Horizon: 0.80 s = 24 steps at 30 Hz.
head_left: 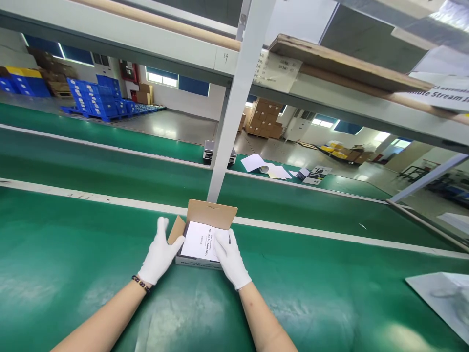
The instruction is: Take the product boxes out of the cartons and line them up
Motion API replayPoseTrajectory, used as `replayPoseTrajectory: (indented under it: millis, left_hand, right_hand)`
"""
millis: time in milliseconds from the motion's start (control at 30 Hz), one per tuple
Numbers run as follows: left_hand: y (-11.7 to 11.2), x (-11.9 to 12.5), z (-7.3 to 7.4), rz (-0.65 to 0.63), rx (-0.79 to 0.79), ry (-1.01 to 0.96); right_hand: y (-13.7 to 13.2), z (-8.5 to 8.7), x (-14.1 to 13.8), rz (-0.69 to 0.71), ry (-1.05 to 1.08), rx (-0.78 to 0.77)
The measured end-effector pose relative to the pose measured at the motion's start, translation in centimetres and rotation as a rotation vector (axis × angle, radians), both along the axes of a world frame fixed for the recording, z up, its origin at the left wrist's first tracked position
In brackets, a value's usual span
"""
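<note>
A small cardboard box [211, 210] stands on the green work surface with its lid raised at the back and a side flap folded out to the left. Inside it lies a white printed booklet [198, 240], text turned sideways. My left hand [160, 255], in a white glove, is at the box's left side with thumb and fingers spread, the thumb by the box's edge. My gloved right hand [230, 259] rests at the right side, its fingers stretched over the booklet's right part. What lies under the booklet is hidden.
A white upright post [234, 107] rises behind the box to a shelf with a wooden board [344, 63]. Loose papers [276, 171] and a scale-like device [208, 151] lie farther back. At the right edge is a white sheet or bag [445, 298].
</note>
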State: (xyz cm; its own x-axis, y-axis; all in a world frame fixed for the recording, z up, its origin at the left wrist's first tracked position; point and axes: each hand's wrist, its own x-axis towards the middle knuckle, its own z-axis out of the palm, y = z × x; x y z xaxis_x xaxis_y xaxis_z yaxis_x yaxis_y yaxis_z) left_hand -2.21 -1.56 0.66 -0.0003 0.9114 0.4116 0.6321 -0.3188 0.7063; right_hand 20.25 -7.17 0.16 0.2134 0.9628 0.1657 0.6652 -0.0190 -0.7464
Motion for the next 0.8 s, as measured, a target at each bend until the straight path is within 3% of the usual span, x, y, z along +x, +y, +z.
replayPoseTrajectory:
  millis: [67, 100, 200, 300, 433, 533, 600, 700, 800]
  left_hand:
    - [0.1, 0.2, 0.0, -0.166, -0.07, 0.052]
    - [0.1, 0.5, 0.4, -0.261, -0.02, 0.097]
    - [0.2, 2.2, 2.9, -0.566, 0.213, 0.292]
    - [0.4, 3.8, 5.2, -0.824, 0.323, 0.513]
    - [0.6, 5.1, 5.1, -0.871, 0.324, 0.603]
    - [0.7, 5.5, 4.3, -0.867, 0.286, 0.627]
    - [0.7, 5.7, 4.3, -0.853, 0.274, 0.638]
    - [0.7, 5.8, 4.9, -0.834, 0.233, 0.63]
    - [0.5, 5.5, 5.3, -0.904, 0.182, 0.503]
  right_hand:
    - [0.5, 0.6, 0.2, 0.036, -0.027, -0.002]
    - [0.7, 0.9, 0.2, 0.04, -0.041, -0.014]
    - [1.0, 1.2, 0.4, 0.02, -0.059, -0.083]
    - [1.0, 0.5, 0.6, 0.031, -0.001, -0.095]
    - [2.1, 0.1, 1.1, 0.003, 0.336, 0.003]
    - [4.3, 2.3, 1.4, 0.012, 0.708, 0.1]
    - [5.4, 4.5, 1.4, 0.015, 0.842, 0.195]
    - [4.9, 6.3, 1.1, 0.009, 0.717, 0.282]
    - [1.9, 4.7, 0.4, -0.051, 0.473, 0.28]
